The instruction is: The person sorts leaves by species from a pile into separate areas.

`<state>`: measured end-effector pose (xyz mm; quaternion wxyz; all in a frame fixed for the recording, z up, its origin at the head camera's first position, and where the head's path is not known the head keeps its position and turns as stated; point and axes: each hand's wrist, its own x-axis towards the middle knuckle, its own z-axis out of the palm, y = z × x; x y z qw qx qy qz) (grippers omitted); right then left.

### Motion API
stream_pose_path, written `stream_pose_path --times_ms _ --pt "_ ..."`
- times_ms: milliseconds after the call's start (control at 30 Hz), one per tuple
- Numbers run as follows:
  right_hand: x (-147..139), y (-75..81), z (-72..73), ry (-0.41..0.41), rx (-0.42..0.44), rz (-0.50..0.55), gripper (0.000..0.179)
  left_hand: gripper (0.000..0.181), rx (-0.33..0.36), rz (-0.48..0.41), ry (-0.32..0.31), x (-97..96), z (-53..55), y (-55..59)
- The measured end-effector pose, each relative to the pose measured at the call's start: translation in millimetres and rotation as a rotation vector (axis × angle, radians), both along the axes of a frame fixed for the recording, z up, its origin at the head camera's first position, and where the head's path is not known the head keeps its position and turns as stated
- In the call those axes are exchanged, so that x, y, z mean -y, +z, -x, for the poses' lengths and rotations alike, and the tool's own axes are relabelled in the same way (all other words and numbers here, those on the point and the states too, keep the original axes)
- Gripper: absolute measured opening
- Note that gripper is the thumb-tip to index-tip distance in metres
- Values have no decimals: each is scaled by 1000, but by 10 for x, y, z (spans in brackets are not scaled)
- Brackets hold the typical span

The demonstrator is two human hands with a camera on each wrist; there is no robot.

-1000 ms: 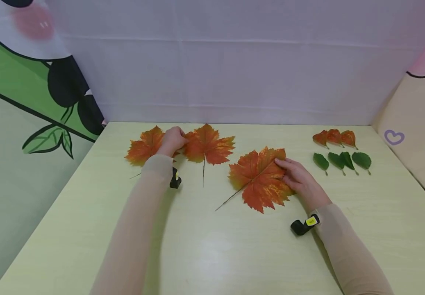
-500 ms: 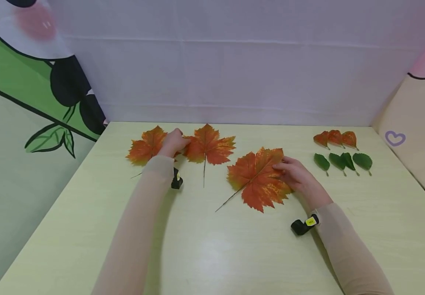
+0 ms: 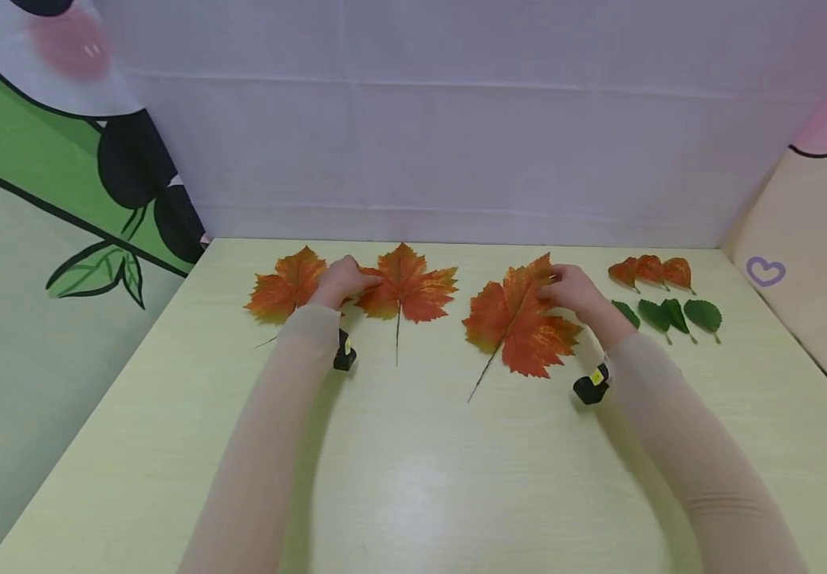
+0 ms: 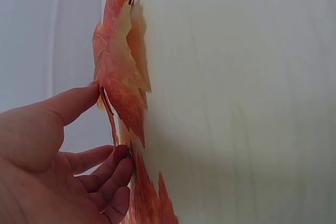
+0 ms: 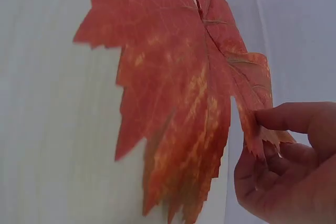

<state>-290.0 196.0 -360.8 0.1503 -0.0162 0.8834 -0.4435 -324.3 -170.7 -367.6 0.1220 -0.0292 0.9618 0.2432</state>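
Note:
My right hand [image 3: 576, 293] pinches the lobe edge of an orange maple leaf [image 3: 517, 323] between thumb and fingers. That leaf fills much of the right wrist view [image 5: 168, 61], tilted, its stem pointing toward the front left in the head view. My left hand [image 3: 344, 281] is between two other orange maple leaves on the table. Its thumb touches the middle maple leaf [image 3: 409, 285], and its loosely bent fingers [image 4: 105, 177] are apart from the thumb, by the leaf edges. The left maple leaf [image 3: 287, 283] is partly covered by this hand.
On the pale table [image 3: 399, 478], a row of small orange leaves [image 3: 648, 269] lies at the back right. Several small green leaves [image 3: 703, 316] lie in front of them, one partly hidden by my right wrist. A lilac cloth [image 3: 413, 143] stands behind the table.
My right hand has moved away from me with its maple leaf, whose stem now points more toward the front. My left hand has shifted slightly right.

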Motion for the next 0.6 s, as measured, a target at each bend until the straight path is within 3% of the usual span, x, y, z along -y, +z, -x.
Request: stream_pose_path --times_ms 233,433,600 --pt "115 58 345 11 -161 -188 51 39 -8 21 8 11 -14 9" --pt "258 -29 571 -18 -253 -195 49 39 -41 74 1 6 -24 23" --pt "327 -92 662 -45 -309 -162 44 39 -25 70 -4 -15 -14 -14"
